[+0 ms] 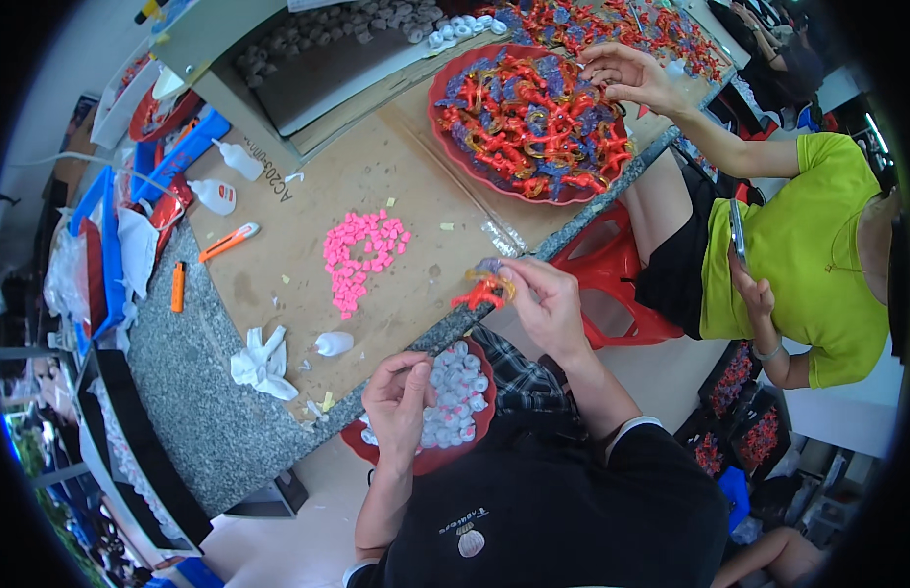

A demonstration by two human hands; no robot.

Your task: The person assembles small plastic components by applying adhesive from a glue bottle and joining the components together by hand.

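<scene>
Left hand (398, 400): curled, fingertips pinched over white caps in red bowl (431, 453), lap level. Right hand (545, 299): red-and-purple toy piece (486, 287) pinched at cardboard-covered table (279, 211) edge. Beyond: pink pellet pile (362, 253), red tray (526, 120) reached by co-worker's hand (623, 73).

Two red round trays: a large one (445, 137) with red-and-purple pieces, a small one (479, 431) with white caps. Three white squeeze bottles (217, 196). One pink pile (360, 253). Two orange cutters (228, 241).
</scene>
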